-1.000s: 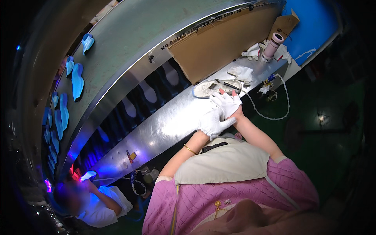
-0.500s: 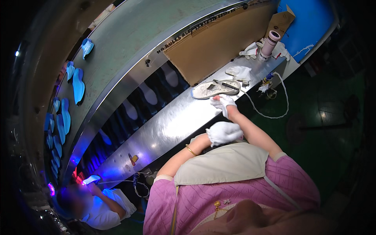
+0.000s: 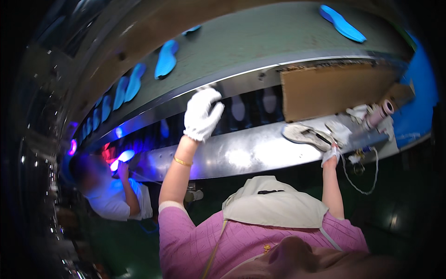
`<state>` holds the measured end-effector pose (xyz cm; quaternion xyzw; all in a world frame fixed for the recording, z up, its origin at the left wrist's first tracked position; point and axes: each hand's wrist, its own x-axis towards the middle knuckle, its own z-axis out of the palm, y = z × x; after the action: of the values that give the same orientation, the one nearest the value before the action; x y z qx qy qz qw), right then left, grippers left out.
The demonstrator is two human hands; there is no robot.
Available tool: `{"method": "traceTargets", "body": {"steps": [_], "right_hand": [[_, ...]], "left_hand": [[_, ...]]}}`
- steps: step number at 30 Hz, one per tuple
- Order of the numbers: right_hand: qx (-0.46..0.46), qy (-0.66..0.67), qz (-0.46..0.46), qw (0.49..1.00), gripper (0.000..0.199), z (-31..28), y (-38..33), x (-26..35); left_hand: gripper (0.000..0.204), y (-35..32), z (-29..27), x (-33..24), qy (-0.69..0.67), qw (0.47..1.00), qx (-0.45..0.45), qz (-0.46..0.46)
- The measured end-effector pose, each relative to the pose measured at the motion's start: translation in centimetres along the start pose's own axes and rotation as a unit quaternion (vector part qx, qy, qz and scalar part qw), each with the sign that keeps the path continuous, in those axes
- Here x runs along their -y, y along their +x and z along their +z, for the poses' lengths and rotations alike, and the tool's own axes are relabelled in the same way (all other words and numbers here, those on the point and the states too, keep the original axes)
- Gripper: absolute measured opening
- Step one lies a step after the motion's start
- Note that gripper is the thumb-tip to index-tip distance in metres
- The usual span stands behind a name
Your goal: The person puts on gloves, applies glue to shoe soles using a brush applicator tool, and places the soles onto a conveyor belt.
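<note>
1. Our left hand (image 3: 203,114), in a white knitted glove, is half open before the green-belted conveyor (image 3: 260,32), visibly holding nothing.
2. An off-white shoe sole (image 3: 301,135) lies on the shiny metal bench (image 3: 209,162), a slim black pen-like tool (image 3: 323,138) across it.
3. Our right hand (image 3: 331,155), white-gloved, is just beside the tool; we cannot tell whether it grips.

Soles (image 3: 166,59) on belt (image 3: 260,37), ledge (image 3: 211,162) before belt, another sole (image 3: 298,134) rightward on ledge, co-worker (image 3: 111,197) left
</note>
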<state>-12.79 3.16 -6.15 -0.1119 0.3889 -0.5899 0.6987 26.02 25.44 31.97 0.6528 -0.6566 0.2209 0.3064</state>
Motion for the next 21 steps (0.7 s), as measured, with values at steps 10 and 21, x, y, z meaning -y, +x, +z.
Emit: {"method": "traceTargets", "body": {"steps": [10,21], "right_hand": [[0.065,-0.499,-0.213,0.837,0.022,5.9,1.5,-0.9],[0.039,-0.525,-0.156,0.835,0.013,6.0,-1.7,1.7]], "left_hand": [[0.055,3.0,-3.6,18.3,0.254,0.935,-0.057,-0.242],[0.020,4.1,-4.6,13.6,-0.141,0.940,-0.264,-0.167]]}}
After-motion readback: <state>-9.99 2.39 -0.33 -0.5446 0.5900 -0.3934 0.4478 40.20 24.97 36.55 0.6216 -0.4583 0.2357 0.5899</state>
